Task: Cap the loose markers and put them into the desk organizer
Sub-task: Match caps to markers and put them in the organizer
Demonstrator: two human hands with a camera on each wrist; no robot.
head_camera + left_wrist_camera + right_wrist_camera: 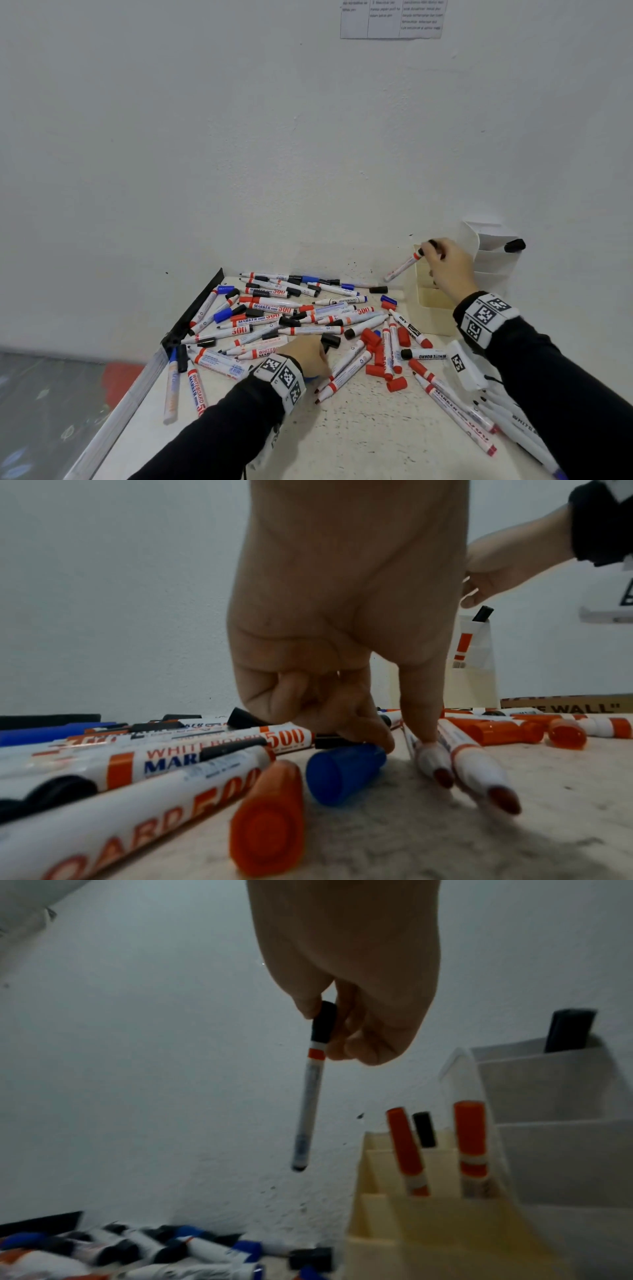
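Several loose markers and red, blue and black caps lie in a pile across the table. My right hand pinches a black-capped marker by its cap, and the barrel hangs down beside the cream desk organizer. In the right wrist view this marker hangs left of the organizer, which holds two red-capped markers and a black-capped one. My left hand is down in the pile, curled fingers on a black cap. A blue cap lies under them, and one straight finger presses an uncapped red marker.
A white tiered organizer stands against the wall behind the cream one, with a black marker in it. A white tagged device lies at the table's right. A black strip runs along the left table edge.
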